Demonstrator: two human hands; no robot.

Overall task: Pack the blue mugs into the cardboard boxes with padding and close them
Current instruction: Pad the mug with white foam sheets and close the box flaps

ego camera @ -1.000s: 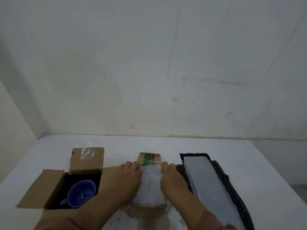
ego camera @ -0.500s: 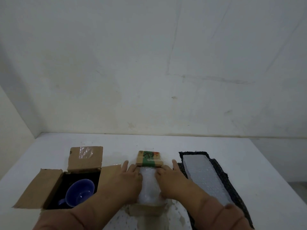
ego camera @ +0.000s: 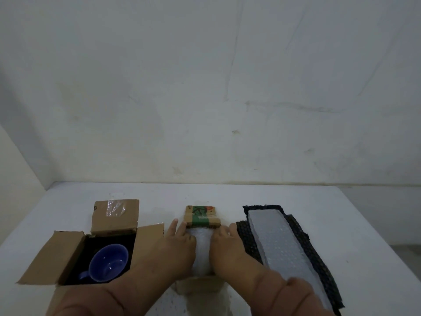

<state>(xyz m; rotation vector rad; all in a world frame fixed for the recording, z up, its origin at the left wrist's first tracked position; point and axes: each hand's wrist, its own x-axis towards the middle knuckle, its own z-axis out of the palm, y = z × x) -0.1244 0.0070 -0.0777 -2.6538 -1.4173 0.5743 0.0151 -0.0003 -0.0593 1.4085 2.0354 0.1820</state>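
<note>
mug (ego camera: 109,262) lies mouth up in the open left box (ego camera: 68,254), handle toward the near left, nothing over it yet. both hands are on the middle box (ego camera: 200,286): left hand (ego camera: 180,249) and right hand (ego camera: 225,247) press the padding (ego camera: 201,249) down from either side, each grip loose and closed on nothing. whether a mug lies under it i cannot tell. the far flap (ego camera: 200,218) stands just beyond the fingertips, so closing likely starts there. the spare strip (ego camera: 278,254) runs lengthwise away from the person on a mat (ego camera: 319,265), just beside the right hand.
</note>
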